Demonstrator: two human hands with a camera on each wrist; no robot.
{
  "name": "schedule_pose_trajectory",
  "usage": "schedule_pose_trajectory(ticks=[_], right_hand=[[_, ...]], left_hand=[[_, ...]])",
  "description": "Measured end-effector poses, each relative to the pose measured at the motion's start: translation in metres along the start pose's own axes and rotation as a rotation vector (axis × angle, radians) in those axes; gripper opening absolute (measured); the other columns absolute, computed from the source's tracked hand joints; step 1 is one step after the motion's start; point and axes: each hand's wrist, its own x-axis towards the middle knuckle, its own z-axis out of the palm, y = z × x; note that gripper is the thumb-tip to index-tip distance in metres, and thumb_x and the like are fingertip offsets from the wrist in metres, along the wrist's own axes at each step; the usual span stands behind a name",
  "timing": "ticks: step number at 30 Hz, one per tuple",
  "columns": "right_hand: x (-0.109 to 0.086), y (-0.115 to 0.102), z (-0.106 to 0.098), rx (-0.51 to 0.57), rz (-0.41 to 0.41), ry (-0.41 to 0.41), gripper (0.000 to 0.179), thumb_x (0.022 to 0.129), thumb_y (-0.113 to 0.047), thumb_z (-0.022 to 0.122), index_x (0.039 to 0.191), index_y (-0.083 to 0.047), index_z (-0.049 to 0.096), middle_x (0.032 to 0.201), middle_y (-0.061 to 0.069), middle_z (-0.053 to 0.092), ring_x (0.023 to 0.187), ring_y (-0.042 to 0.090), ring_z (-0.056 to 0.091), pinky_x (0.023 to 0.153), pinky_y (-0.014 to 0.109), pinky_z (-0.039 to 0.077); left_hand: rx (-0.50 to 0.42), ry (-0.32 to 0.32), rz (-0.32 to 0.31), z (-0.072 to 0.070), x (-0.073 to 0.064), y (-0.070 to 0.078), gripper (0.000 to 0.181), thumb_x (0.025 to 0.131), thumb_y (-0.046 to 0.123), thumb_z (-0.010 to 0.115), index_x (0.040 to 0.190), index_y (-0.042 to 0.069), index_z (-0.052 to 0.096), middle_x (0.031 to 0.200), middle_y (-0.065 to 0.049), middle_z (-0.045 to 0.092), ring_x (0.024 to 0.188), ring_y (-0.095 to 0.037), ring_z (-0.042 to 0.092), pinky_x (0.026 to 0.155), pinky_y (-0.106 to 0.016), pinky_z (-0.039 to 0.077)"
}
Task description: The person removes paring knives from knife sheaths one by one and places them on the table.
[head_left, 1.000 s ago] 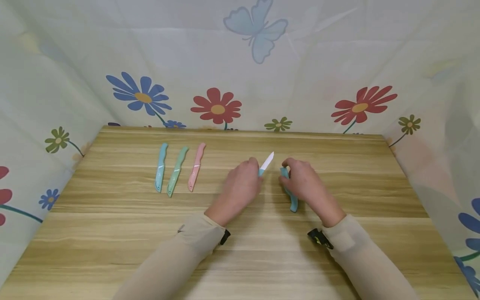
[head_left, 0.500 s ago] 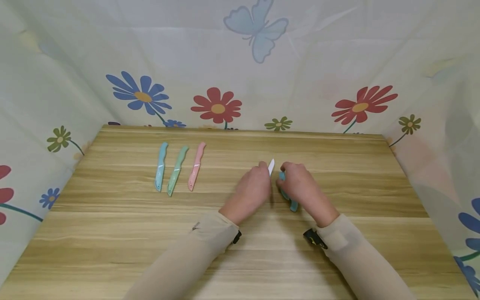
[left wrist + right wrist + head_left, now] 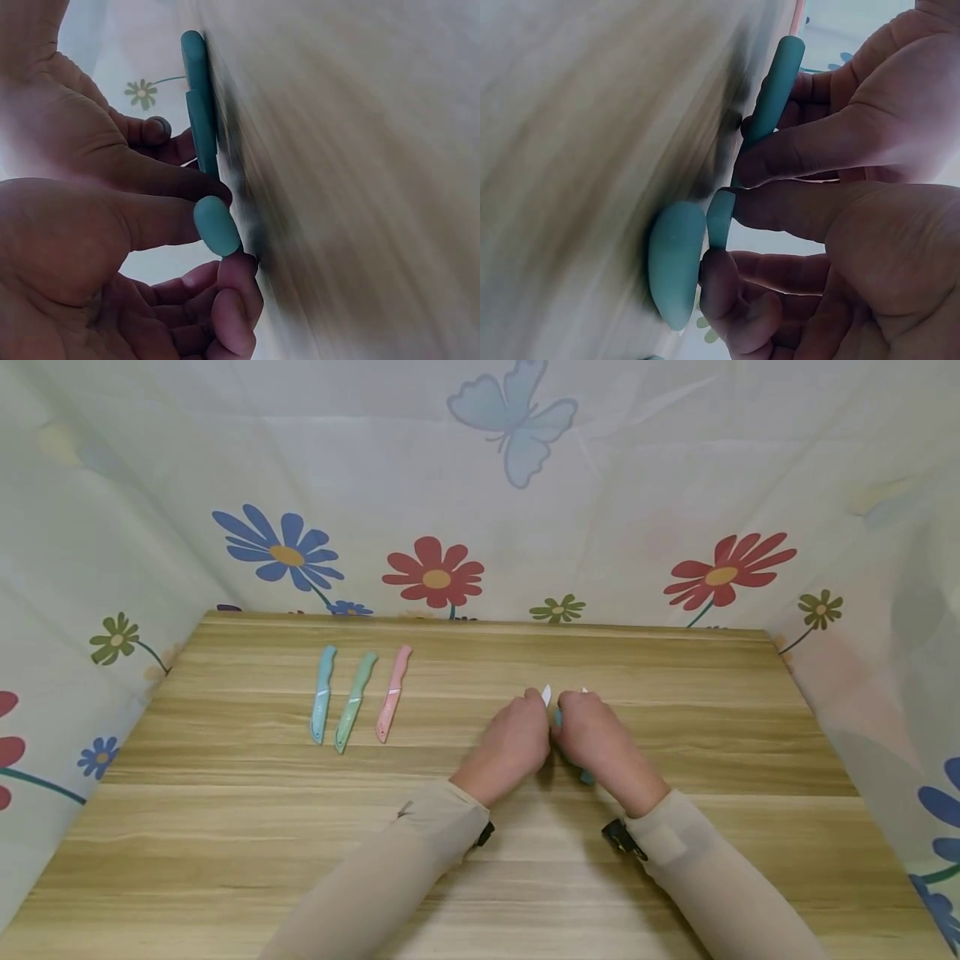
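My left hand (image 3: 516,739) pinches the handle of a paring knife (image 3: 217,226), its white blade pointing away from me in the head view. Close beside it, my right hand (image 3: 600,737) pinches a slim teal piece (image 3: 720,217) that looks like a blade sheath. The two hands nearly meet, thumb tips side by side in the wrist views. A second teal handle (image 3: 676,264) lies on the table under my right hand, mostly hidden by it in the head view. A small white tip (image 3: 585,691) shows just beyond the right knuckles.
To the left, a blue knife (image 3: 322,695), a green knife (image 3: 356,703) and a pink knife (image 3: 393,695) lie in a row on the wooden table (image 3: 225,827), sheathed. A flower-printed cloth (image 3: 630,510) surrounds the table's back and sides.
My left hand has moved right with the knife, and my right hand slightly left, so the gap between them has almost closed. The white tip beyond the right hand has come into view.
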Motion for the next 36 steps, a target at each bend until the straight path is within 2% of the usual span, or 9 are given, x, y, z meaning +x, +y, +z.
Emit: schedule_pose_trajectory(ticks=[6,11,18,28,33,36], right_hand=[[0.000,-0.001,0.002,-0.041,-0.010,-0.004,0.015,0.101,-0.010,0.066,0.088,-0.002,0.065,0.078,0.011,0.063,0.069,0.025,0.063,0.064,0.036,0.055],[0.000,0.000,0.003,-0.044,-0.031,0.000,0.013,0.101,-0.006,0.063,0.090,-0.002,0.067,0.078,0.010,0.063,0.071,0.024,0.061,0.067,0.036,0.054],[-0.001,0.000,0.004,-0.062,-0.050,0.033,0.009,0.101,-0.006,0.067,0.098,0.001,0.071,0.084,0.012,0.067,0.076,0.025,0.062,0.072,0.040,0.056],[-0.003,0.003,0.003,-0.046,-0.044,0.086,0.017,0.099,-0.001,0.060,0.109,0.004,0.072,0.102,0.020,0.073,0.104,0.037,0.068,0.087,0.050,0.058],[-0.006,0.002,-0.002,-0.030,-0.014,0.055,0.029,0.102,-0.007,0.062,0.127,0.008,0.068,0.125,0.027,0.068,0.121,0.042,0.064,0.099,0.052,0.055],[-0.007,0.001,-0.005,-0.017,-0.001,0.034,0.034,0.103,-0.009,0.063,0.132,0.008,0.066,0.130,0.028,0.066,0.122,0.042,0.064,0.100,0.052,0.055]], left_hand=[[0.012,-0.017,-0.007,0.002,0.003,0.002,0.015,0.104,0.016,0.063,0.103,0.003,0.055,0.088,-0.012,0.064,0.068,-0.023,0.062,0.059,-0.038,0.053],[0.010,-0.039,0.012,0.002,0.003,0.003,0.013,0.105,0.014,0.062,0.105,0.001,0.057,0.090,-0.012,0.064,0.070,-0.021,0.062,0.060,-0.036,0.054],[-0.034,-0.035,0.023,0.001,0.001,0.005,0.013,0.104,0.011,0.062,0.107,0.000,0.056,0.090,-0.014,0.065,0.072,-0.024,0.065,0.061,-0.036,0.055],[-0.069,-0.043,0.033,0.005,0.001,0.010,0.019,0.105,0.010,0.060,0.116,-0.005,0.053,0.091,-0.018,0.068,0.076,-0.026,0.069,0.065,-0.038,0.058],[-0.079,-0.049,0.040,0.004,0.000,0.011,0.019,0.105,0.007,0.059,0.117,-0.005,0.052,0.090,-0.018,0.067,0.076,-0.025,0.068,0.065,-0.036,0.058],[-0.090,-0.046,0.036,0.005,0.000,0.010,0.019,0.104,0.006,0.060,0.117,-0.005,0.052,0.089,-0.018,0.067,0.075,-0.025,0.067,0.064,-0.036,0.057]])
